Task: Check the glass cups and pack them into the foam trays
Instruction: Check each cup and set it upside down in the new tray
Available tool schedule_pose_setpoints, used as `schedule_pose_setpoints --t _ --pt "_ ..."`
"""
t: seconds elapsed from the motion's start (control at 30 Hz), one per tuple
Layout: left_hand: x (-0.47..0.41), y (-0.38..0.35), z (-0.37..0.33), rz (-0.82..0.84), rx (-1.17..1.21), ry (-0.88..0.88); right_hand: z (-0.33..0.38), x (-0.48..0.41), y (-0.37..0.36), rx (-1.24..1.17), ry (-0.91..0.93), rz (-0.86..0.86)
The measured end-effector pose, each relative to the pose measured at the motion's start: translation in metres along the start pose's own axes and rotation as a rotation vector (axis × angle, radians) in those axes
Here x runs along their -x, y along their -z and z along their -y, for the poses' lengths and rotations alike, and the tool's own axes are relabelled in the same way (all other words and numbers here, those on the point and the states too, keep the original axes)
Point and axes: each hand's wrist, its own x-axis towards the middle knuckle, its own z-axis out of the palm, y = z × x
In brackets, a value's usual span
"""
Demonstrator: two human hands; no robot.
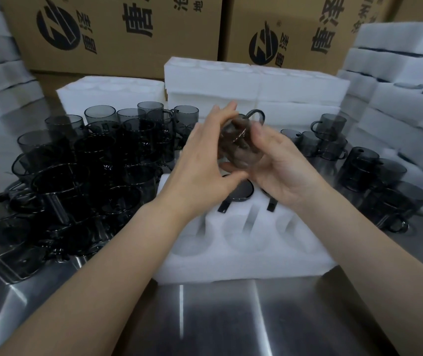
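Person is holding one smoked glass cup (241,142) up between both hands, just above the far edge of the foam tray (243,263). The cup is tilting, with its loop handle (256,114) pointing to about 1 o'clock.

Handling, as a judgement: the cup is looking light, rigid and thin-walled, so brittle, with a smooth wall that is likely slipping in a loose hold and chipping if knocked on its neighbours. The best hold looks like the body wall, fingers against thumb, or the loop handle for lowering it. The rim is the part to be keeping clear of.

Left hand (205,160) is angling in along the 7 o'clock line with the wrist flat. Its fingers are lying together on the cup's left and far side and the thumb is tucking under the base, so it is pinching the cup. Right hand (282,170) is angling in along the 5 o'clock line, palm turned up and inward. Its fingers are curling behind the glass and showing through it, so it is cradling the cup. Blur is making exact fingertip contact hard to read.

Two packed cups (240,191) are sitting in the tray's far row at 12 o'clock, one partly hidden under the right hand. The near-row pockets (246,235) are standing empty. A pile of loose cups (89,163) is crowding the steel table (205,317) at 9 o'clock, and a smaller group (372,176) is sitting at 3 o'clock.
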Motion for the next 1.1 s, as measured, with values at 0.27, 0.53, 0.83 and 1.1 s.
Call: schedule_pose_setpoints --t 0.27,0.53,0.83,1.1 --pt "-0.002 -0.003 0.002 0.069 -0.057 0.085 -0.005 0.001 -0.008 0.332 0.188 -0.254" --pt "0.0 -0.001 -0.002 0.022 -0.06 0.122 -0.001 0.001 -0.013 0.348 0.146 -0.332" --pt "-0.003 0.005 -0.004 -0.03 -0.06 0.233 0.002 0.002 -0.007 0.197 -0.022 -0.035" --pt "-0.009 0.032 -0.002 -0.088 0.136 0.528 0.02 0.011 -0.015 0.597 0.092 -0.199"
